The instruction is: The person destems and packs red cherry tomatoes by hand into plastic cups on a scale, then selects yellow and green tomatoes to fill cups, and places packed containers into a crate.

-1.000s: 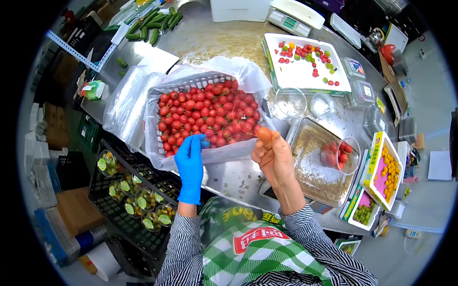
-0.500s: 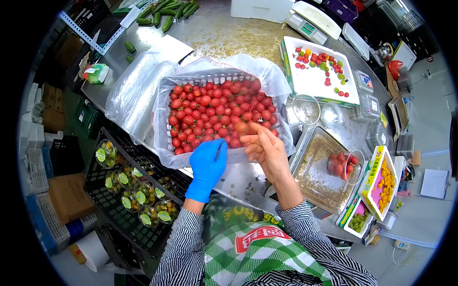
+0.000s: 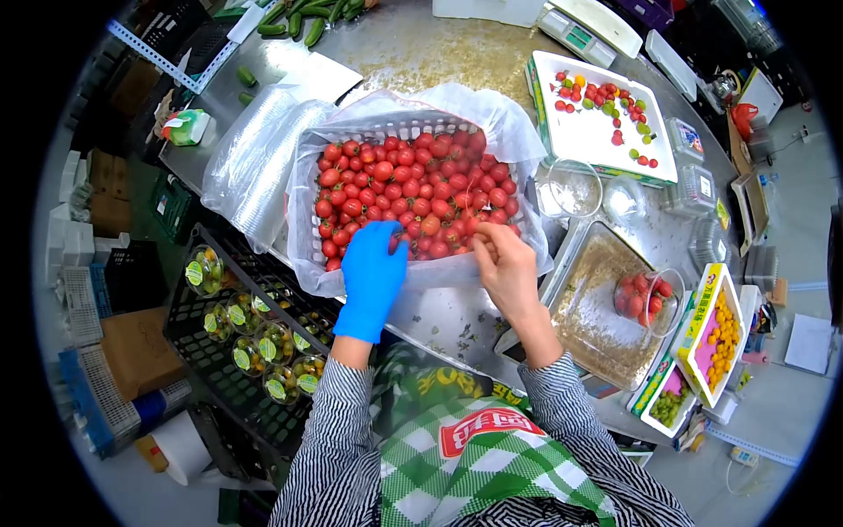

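Red cherry tomatoes (image 3: 404,189) fill a crate lined with thin white plastic (image 3: 307,220). My left hand (image 3: 373,268), in a blue glove, reaches over the crate's near edge with its fingers curled at the tomatoes; what its fingertips hold, if anything, is hidden. To the right, my bare right hand (image 3: 507,263) is at the near right part of the tomatoes, thumb and fingers bent together, and I cannot make out anything between them. An orange-red tomato (image 3: 430,225) lies on the pile between both hands.
A clear cup of tomatoes (image 3: 634,299) stands on a metal tray (image 3: 597,342) at right. Behind are a white tray of mixed tomatoes (image 3: 571,136) and a scale (image 3: 580,37). Stacked clear lids (image 3: 255,167) lie left; packed cups (image 3: 248,312) sit in a black crate below.
My right hand has lowered from above the crate's near edge to the tomatoes, and the orange tomato no longer shows in its fingers. My left hand has moved slightly up over the crate.
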The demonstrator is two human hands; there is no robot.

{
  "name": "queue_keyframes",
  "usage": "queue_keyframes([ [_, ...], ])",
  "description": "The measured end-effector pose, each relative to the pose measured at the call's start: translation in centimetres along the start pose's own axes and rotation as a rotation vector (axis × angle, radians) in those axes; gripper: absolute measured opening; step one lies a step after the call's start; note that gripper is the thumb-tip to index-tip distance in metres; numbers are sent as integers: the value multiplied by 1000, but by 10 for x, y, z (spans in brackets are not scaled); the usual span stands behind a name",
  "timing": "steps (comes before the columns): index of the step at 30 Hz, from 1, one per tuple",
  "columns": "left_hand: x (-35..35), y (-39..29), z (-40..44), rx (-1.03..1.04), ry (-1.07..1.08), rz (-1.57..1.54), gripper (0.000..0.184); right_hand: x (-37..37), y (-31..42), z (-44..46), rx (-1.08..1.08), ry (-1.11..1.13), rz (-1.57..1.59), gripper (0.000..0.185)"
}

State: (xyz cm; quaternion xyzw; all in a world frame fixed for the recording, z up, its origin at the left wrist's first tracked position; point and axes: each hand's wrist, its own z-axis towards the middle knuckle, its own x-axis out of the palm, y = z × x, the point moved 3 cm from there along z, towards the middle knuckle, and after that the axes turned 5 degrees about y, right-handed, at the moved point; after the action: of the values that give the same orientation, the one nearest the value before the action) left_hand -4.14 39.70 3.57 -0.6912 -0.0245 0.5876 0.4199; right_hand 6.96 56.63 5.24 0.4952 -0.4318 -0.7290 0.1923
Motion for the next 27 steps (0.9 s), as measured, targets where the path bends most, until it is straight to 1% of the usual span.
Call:
queue_keyframes([
  [2,8,2,11,-28,87,83,33,3,5,10,-25,93,-152,22],
  [4,22,7,18,40,79,173,35,10,13,19,-57,179,-357,24],
  [5,28,8,20,73,76,217,36,17,9,23,-4,285,-428,28],
  [8,31,6,29,18,197,250,37,24,4,26,25,285,-416,27],
  [11,35,12,34,37,168,186,33,26,0,28,40,296,-357,26],
  [14,31,10,31,28,137,138,31,25,-2,29,68,213,-221,26],
  [15,30,11,30,8,78,82,30,25,0,29,75,189,-242,26],
  [17,29,16,27,-30,-34,-27,29,23,9,31,-14,152,-275,27],
  [18,30,17,27,-57,-28,-58,28,24,12,31,-58,131,-291,28],
  [20,30,17,28,-107,-19,-118,27,34,10,36,-127,197,-328,30],
  [22,31,18,31,-111,1,-133,27,44,10,42,-186,268,-369,30],
  [23,31,19,32,-113,11,-139,27,46,11,45,-153,329,-420,29],
  [26,24,17,33,-186,-20,-237,29,48,11,55,-153,363,-376,27],
  [27,21,17,33,-196,-38,-235,29,48,10,56,-171,310,-274,27],
])
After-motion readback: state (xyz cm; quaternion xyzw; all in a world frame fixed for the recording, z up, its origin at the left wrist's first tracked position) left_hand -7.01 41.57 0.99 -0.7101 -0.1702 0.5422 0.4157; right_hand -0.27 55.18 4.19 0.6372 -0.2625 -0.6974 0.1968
